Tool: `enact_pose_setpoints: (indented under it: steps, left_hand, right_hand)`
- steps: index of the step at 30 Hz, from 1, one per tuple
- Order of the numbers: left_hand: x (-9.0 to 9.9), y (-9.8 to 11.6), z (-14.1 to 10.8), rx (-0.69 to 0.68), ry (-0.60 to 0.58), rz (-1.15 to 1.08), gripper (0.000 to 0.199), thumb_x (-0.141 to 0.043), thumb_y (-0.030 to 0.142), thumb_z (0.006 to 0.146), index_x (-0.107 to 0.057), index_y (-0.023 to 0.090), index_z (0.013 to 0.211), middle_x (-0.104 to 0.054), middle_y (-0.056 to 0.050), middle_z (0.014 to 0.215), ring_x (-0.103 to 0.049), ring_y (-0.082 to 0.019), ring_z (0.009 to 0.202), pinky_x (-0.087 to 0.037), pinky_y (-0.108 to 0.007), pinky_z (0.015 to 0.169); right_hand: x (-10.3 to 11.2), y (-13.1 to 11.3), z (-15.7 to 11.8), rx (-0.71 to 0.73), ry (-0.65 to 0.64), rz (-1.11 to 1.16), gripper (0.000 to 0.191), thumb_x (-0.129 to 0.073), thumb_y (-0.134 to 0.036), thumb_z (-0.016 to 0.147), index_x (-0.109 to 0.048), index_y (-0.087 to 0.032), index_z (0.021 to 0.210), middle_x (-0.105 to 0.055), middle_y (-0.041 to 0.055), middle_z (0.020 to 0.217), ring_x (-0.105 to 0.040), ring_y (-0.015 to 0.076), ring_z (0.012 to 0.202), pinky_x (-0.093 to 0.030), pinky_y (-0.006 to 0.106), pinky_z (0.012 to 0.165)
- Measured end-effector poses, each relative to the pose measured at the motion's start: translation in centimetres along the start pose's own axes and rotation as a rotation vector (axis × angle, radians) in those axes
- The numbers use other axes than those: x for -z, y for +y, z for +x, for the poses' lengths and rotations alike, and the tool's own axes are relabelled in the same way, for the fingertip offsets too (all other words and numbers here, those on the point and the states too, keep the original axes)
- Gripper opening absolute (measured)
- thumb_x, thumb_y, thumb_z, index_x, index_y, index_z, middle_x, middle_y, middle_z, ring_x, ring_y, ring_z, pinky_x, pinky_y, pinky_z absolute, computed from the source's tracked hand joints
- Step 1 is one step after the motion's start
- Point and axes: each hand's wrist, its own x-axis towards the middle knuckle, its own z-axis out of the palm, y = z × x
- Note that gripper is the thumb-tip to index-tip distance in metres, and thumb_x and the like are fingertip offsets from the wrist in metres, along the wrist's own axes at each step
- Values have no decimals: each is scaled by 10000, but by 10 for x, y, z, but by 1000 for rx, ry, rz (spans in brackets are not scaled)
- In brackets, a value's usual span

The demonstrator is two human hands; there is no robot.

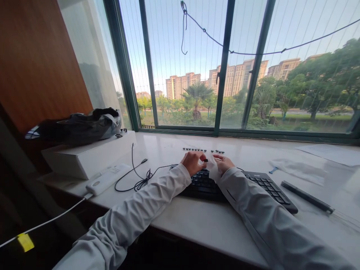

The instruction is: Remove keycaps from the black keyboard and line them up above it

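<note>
Above the black keyboard (205, 183) I have both hands close together. My left hand (193, 162) pinches a small black keycap (206, 160) between thumb and fingertips. In my right hand (223, 164) is a thin white tissue (215, 168), hanging down over the keys; its folds hide part of the fingers. Just beyond my hands, a row of loose black keycaps (194, 149) lies on the white sill, with a smaller group (217, 151) to its right. My sleeves cover parts of the keyboard.
At left are a white power strip (108, 179), a coiled black cable (143, 183) and a white box (92, 153) with a dark bag (81, 125) on it. To the right lie a black stick-like tool (308, 197), a clear plastic bag (299, 170) and paper (332, 153). A window stands behind.
</note>
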Motion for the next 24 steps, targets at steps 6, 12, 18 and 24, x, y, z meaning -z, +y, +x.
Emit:
enact_pose_setpoints:
  steps: [6,12,18,24]
  left_hand:
    - [8,-1,-1,-66,54,49,88,-662,252,712,-631,175,739,-661,-12,801,-619,-155,745,-468,-249,706]
    - [10,-3,-8,-107,75,89,128,-534,311,848,-620,215,845,-663,3,893,-628,-146,820,-456,-228,687]
    - [13,-1,-10,-67,106,79,174,-591,359,814,-576,254,952,-670,54,857,-637,-121,763,-443,-206,614]
    - [11,-4,-7,-60,124,0,204,-655,232,764,-564,245,945,-679,57,880,-641,-126,821,-479,-221,720]
  right_hand:
    - [-10,-14,-17,-57,-220,93,451,-792,-459,527,-710,-128,823,-693,50,668,-591,138,512,-444,241,494]
    - [-4,-24,-26,-89,-342,-12,519,-770,-471,568,-715,-141,964,-711,52,769,-618,145,593,-439,220,521]
    - [2,-29,-25,-88,-308,-124,457,-806,-444,522,-744,-125,843,-709,66,714,-604,138,566,-437,217,512]
    - [-3,-27,-22,-53,-267,-44,461,-799,-460,521,-747,-153,861,-716,65,758,-619,146,602,-459,228,551]
